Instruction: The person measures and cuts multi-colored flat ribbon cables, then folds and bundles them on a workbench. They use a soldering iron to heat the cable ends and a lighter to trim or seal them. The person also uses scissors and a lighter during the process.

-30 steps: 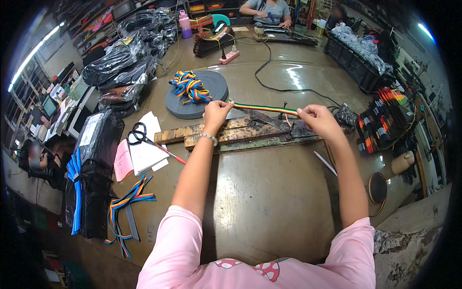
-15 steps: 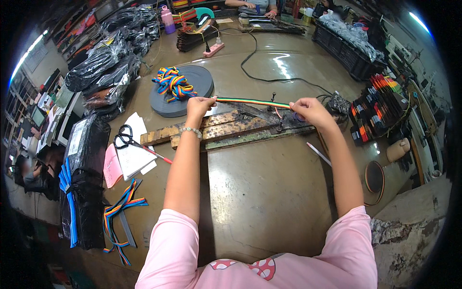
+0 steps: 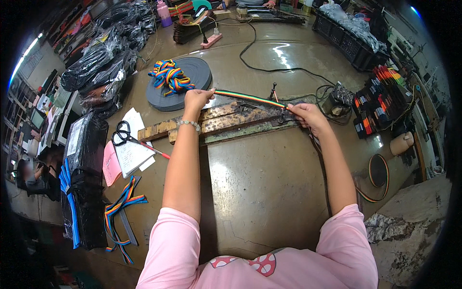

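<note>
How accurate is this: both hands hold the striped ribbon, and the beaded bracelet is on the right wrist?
One slip: the head view shows the beaded bracelet on the wrist of the left hand, not the right hand. Both do hold the striped ribbon.

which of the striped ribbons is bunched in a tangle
The bundle on the grey roll; the strips at lower left lie loosely spread, and the ribbon between the left hand and right hand runs nearly straight.
</note>
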The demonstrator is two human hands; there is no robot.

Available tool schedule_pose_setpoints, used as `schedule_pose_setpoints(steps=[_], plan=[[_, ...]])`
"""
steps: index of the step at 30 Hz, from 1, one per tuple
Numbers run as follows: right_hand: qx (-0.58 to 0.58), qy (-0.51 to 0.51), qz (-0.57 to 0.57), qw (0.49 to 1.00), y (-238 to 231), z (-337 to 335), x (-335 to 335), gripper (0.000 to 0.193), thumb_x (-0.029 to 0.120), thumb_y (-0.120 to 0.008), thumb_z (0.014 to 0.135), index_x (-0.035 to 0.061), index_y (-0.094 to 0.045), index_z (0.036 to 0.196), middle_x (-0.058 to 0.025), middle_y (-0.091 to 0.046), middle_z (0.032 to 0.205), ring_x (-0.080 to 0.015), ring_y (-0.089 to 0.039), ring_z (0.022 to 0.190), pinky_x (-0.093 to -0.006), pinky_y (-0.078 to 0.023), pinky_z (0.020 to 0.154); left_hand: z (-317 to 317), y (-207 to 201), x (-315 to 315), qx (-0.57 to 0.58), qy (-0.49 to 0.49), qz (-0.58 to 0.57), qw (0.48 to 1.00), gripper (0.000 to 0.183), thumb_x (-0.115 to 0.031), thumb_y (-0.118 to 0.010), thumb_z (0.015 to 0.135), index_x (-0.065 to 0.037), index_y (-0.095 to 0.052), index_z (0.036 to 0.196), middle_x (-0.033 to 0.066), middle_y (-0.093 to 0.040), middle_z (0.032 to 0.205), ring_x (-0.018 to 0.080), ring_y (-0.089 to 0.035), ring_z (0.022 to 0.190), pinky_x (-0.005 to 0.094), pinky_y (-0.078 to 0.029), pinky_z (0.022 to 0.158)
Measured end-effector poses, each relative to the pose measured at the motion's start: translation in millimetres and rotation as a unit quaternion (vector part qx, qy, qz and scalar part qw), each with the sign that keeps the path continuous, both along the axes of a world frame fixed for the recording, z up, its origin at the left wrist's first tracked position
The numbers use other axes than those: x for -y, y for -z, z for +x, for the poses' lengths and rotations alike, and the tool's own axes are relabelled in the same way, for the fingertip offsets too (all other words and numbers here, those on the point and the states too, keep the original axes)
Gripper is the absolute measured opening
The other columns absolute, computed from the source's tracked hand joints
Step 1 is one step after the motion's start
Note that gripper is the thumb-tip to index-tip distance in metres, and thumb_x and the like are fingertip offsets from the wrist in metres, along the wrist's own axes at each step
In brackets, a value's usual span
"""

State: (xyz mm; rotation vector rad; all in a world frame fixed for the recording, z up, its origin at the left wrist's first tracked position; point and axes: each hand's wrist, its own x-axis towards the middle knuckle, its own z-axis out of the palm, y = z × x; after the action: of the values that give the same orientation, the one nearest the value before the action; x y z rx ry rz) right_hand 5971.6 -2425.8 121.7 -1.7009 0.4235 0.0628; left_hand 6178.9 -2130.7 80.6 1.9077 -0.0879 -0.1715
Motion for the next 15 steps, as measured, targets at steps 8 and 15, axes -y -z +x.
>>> schedule_pose_setpoints(steps=[8, 15], plan=[[-0.001, 0.017, 0.029, 0.999, 12.1, -3.0, -6.0, 0.027, 0.033, -0.064, 0.085, 0.0088, -0.060, 0.076, 0.0098, -0.038, 0.054, -0.0013, -0.027, 0.043, -0.0193, -0.019, 0.041, -7.5, -8.5, 2.3, -0.003, 0.000, 0.014, 1.000, 0.026, -0.024, -0.073, 0.078, 0.000, -0.068, 0.070, 0.0011, -0.061, 0.062, 0.0043, -0.045, 0.051, 0.0196, -0.032, 0.045], [-0.006, 0.012, 0.057, 0.998, 15.9, -3.2, -6.3, 0.026, 0.033, -0.063, 0.086, 0.0083, -0.060, 0.078, 0.0103, -0.037, 0.054, -0.0009, -0.026, 0.043, -0.0191, -0.018, 0.040, -6.3, -6.2, 2.1, -0.001, 0.001, 0.004, 1.000, 0.026, -0.024, -0.073, 0.078, 0.000, -0.068, 0.069, 0.0010, -0.061, 0.062, 0.0045, -0.046, 0.051, 0.0193, -0.032, 0.044]])
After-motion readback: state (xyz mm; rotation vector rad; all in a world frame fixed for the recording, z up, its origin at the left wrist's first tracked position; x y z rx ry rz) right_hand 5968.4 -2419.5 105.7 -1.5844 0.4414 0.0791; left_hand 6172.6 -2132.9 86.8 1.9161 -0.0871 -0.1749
